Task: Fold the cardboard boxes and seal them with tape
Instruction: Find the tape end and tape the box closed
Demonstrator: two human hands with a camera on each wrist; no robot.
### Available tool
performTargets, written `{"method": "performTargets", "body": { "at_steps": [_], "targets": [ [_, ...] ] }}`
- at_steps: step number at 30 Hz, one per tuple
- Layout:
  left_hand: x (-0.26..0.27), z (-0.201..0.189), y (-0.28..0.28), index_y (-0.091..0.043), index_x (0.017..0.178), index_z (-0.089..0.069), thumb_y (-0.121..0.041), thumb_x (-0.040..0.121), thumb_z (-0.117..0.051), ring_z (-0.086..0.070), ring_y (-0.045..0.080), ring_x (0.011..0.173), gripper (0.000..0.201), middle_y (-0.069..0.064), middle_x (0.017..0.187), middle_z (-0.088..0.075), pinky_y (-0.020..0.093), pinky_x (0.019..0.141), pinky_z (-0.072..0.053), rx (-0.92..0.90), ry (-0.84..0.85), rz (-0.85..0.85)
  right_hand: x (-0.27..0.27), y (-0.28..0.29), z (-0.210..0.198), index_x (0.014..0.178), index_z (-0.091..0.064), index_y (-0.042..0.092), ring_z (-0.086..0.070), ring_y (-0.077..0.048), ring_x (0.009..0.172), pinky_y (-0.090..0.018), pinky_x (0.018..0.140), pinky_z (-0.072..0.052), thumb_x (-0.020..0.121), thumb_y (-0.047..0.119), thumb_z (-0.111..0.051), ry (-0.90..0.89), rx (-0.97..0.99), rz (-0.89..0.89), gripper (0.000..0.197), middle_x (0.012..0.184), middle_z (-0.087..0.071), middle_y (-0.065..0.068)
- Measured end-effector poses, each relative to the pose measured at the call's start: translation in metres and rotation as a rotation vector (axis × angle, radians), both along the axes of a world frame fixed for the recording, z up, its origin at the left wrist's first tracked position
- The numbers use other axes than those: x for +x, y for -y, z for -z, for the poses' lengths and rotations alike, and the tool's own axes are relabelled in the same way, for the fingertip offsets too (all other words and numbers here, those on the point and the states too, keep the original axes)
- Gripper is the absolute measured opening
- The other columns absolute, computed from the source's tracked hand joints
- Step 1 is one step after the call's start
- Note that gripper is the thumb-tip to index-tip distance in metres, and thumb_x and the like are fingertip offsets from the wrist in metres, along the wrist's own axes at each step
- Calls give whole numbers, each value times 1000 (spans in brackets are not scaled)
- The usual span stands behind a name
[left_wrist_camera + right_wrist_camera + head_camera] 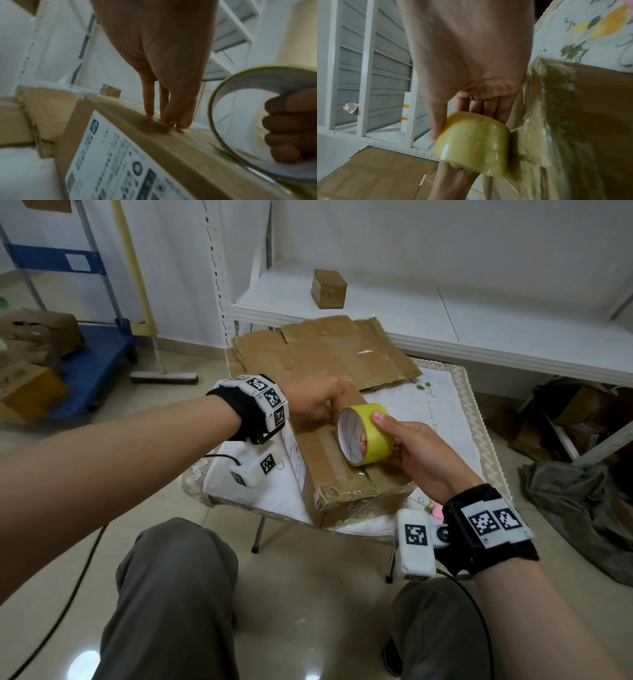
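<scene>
A closed brown cardboard box (325, 460) with a white shipping label on its side lies on a small cloth-covered table (448, 412). My left hand (322, 405) presses its straight fingertips (169, 120) onto the box top (171, 146), where clear tape runs along the seam. My right hand (411, 453) grips a yellow roll of tape (368, 436) just above the box top, thumb on the outer face and fingers through the core. In the right wrist view the tape roll (472, 143) sits against the shiny taped box (582, 121). In the left wrist view the roll (228, 102) stands right of my fingertips.
Flattened cardboard (329, 350) lies behind the box at the table's far edge. A small box (329, 288) sits on the white shelf (479, 313). A blue cart (96, 368) with boxes stands left, a broom (164, 376) beside it. Grey cloth (575, 508) lies on the floor at right.
</scene>
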State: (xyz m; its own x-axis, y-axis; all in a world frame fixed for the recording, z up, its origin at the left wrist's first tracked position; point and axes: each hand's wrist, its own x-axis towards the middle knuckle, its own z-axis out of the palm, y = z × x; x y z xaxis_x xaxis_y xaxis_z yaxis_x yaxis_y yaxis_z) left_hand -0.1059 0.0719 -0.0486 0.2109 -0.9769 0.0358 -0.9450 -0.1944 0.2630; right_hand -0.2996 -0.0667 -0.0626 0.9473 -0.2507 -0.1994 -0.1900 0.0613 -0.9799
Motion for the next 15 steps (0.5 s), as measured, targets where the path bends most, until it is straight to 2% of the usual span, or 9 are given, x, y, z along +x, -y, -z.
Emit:
{"method": "performTargets", "body": {
  "at_steps": [2, 4, 6, 7, 9, 11, 13, 15],
  "targets": [
    [0, 9, -5, -4, 81, -76, 1, 80, -74, -56, 24, 82, 5, -6, 84, -54, 29, 67, -39, -71, -95, -19, 0, -1, 0, 109, -71, -9, -69, -16, 86, -25, 85, -54, 97, 38, -60, 13, -1, 2, 49, 99, -75, -16],
    [-1, 12, -8, -8, 81, -77, -2, 82, -74, -59, 28, 84, 6, 6, 90, -62, 36, 69, -48, -71, -155, -38, 1, -4, 1, 106, -72, -7, -68, -15, 83, -23, 82, -54, 96, 39, -60, 26, -5, 14, 49, 97, -75, -15],
    [-1, 12, -8, -12, 88, -78, -9, 84, -77, -57, 17, 79, 6, 8, 94, -63, 28, 69, -47, -50, -194, -68, 3, -7, 2, 105, -73, -5, -67, -16, 84, -25, 85, -53, 91, 45, -63, 40, -10, 21, 53, 97, -75, -16],
    [-1, 12, -7, -13, 91, -78, -10, 83, -78, -55, 8, 76, 9, 3, 93, -63, 22, 67, -43, -43, -206, -80, 3, -9, 2, 104, -73, -4, -67, -16, 85, -27, 89, -53, 87, 48, -64, 44, -12, 23, 56, 99, -75, -17],
    [1, 10, -4, -12, 97, -77, -11, 80, -80, -53, 0, 72, 17, -7, 88, -62, 13, 64, -39, -28, -215, -100, 4, -11, 3, 105, -74, -2, -68, -17, 89, -31, 95, -51, 83, 51, -64, 55, -15, 28, 59, 105, -76, -17],
    [1, 7, -1, -10, 97, -76, -9, 80, -80, -54, 0, 71, 17, -6, 86, -63, 11, 63, -39, 11, -200, -100, 4, -11, 4, 106, -74, -5, -68, -19, 94, -35, 102, -50, 82, 55, -64, 65, -21, 36, 65, 111, -74, -20],
    [-2, 3, 1, -9, 94, -76, -7, 80, -79, -55, 7, 74, 14, -2, 90, -66, 17, 65, -41, 35, -169, -74, 3, -11, 5, 106, -72, -8, -65, -23, 96, -40, 104, -48, 78, 63, -67, 75, -39, 39, 76, 111, -72, -26],
    [-5, 2, 1, -10, 95, -74, -4, 81, -77, -55, 9, 79, 15, -8, 91, -62, 13, 67, -40, 5, -140, -40, 0, -10, 8, 106, -71, -7, -58, -24, 90, -41, 92, -46, 76, 69, -72, 69, -88, 17, 82, 104, -71, -28]
  ]
}}
